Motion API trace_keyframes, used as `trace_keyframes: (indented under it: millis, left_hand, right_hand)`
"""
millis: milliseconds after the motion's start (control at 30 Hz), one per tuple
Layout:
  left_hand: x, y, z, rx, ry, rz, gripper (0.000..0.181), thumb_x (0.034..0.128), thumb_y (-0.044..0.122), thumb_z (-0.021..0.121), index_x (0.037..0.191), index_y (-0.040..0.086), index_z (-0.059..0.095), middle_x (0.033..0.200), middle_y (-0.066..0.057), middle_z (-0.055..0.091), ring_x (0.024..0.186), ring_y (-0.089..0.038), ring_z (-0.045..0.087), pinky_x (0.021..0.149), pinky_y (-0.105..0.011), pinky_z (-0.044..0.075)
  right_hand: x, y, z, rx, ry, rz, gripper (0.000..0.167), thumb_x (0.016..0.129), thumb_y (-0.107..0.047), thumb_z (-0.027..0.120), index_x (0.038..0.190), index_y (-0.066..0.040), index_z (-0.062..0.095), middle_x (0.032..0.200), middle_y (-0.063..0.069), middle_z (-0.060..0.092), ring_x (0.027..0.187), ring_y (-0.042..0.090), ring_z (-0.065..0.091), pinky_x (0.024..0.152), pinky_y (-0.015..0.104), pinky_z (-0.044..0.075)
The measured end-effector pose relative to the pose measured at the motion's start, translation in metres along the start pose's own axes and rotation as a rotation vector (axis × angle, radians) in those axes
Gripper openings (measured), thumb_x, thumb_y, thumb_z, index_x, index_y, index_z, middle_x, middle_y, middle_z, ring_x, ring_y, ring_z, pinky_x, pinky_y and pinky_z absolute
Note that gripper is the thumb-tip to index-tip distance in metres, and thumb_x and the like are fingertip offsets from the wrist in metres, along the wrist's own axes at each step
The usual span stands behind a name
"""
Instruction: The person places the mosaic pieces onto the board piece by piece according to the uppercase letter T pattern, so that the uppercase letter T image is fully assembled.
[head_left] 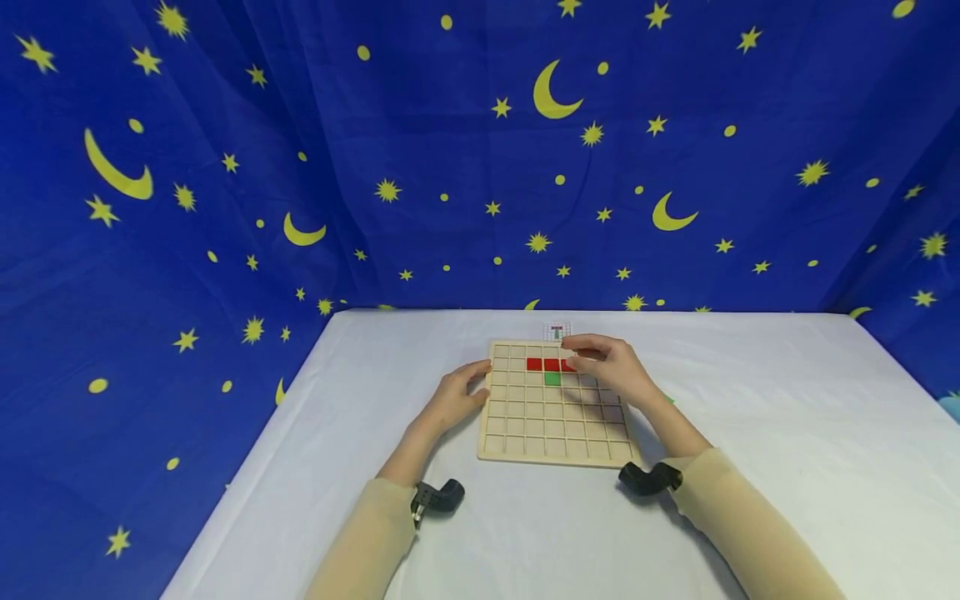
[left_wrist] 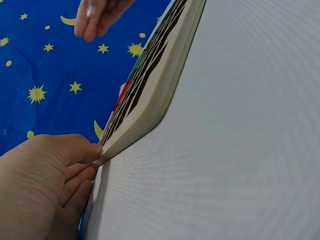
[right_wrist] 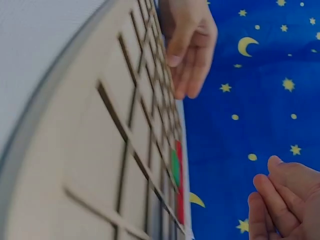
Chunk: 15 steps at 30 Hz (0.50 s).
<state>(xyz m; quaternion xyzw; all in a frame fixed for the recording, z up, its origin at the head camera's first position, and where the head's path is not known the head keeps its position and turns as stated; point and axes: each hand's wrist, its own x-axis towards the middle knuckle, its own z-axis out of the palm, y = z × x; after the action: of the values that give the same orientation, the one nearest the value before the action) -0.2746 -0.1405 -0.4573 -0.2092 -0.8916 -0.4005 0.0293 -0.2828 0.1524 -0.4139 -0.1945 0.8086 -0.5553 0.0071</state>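
Observation:
A shallow wooden grid board [head_left: 517, 422] lies on the table. In one of its upper rows sit red square tiles [head_left: 551, 365], the rightmost partly covered by the right thumb. Directly below the middle red one is a green square tile [head_left: 552, 379]. My left hand [head_left: 455, 395] rests thumb and fingertips against the board's left edge, also seen in the left wrist view. Over the upper right of the board hovers my right hand [head_left: 613, 367], thumb and fingers apart. No tile shows between its fingers in the right wrist view, where the fingers [right_wrist: 280, 202] are bent slightly.
Behind the board lies a small printed card [head_left: 557, 331] with a grid pattern. A bit of green [head_left: 670, 400] peeks out beside the right forearm. White cloth [head_left: 787, 400] covers the table, and a blue star-and-moon curtain [head_left: 465, 225] hangs behind and to the sides.

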Motion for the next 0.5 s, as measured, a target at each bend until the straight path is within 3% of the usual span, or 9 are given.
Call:
trace_keyframes:
  millis: [100, 200, 333, 500]
  left_hand:
    - [0.0, -0.001, 0.001, -0.001, -0.001, -0.003, 0.051, 0.0879, 0.005, 0.063, 0.136, 0.0, 0.047, 0.13, -0.014, 0.055, 0.122, -0.026, 0.049, 0.104, -0.034, 0.04]
    - [0.0, -0.001, 0.002, -0.004, 0.0, -0.003, 0.051, 0.088, 0.005, 0.063, 0.136, 0.0, 0.047, 0.13, -0.014, 0.054, 0.122, -0.026, 0.049, 0.104, -0.034, 0.04]
    - [0.0, -0.002, 0.001, -0.005, 0.0, 0.0, 0.051, 0.088, 0.005, 0.063, 0.136, 0.0, 0.047, 0.131, -0.014, 0.054, 0.122, -0.026, 0.049, 0.104, -0.034, 0.04]
    - [0.0, -0.002, 0.001, -0.004, -0.003, -0.004, 0.051, 0.0881, 0.006, 0.062, 0.136, 0.0, 0.047, 0.132, -0.014, 0.053, 0.123, -0.026, 0.048, 0.104, -0.034, 0.04]
  right_hand:
    - [-0.008, -0.016, -0.012, 0.029, -0.016, 0.021, 0.038, 0.09, -0.012, 0.065, 0.124, 0.001, 0.059, 0.126, 0.015, 0.058, 0.115, 0.033, 0.054, 0.087, 0.023, 0.051]
    - [-0.015, -0.016, -0.026, 0.034, -0.028, 0.007, 0.038, 0.09, -0.009, 0.064, 0.126, 0.003, 0.057, 0.127, 0.017, 0.057, 0.118, 0.036, 0.051, 0.088, 0.021, 0.05]
    - [-0.021, 0.003, -0.05, 0.002, -0.031, -0.008, 0.04, 0.09, -0.012, 0.065, 0.126, 0.001, 0.057, 0.129, 0.015, 0.056, 0.119, 0.037, 0.05, 0.09, 0.017, 0.048]
    - [-0.037, 0.015, -0.08, -0.039, -0.062, 0.04, 0.042, 0.091, -0.016, 0.064, 0.129, -0.001, 0.056, 0.13, 0.015, 0.055, 0.12, 0.032, 0.05, 0.09, 0.016, 0.047]
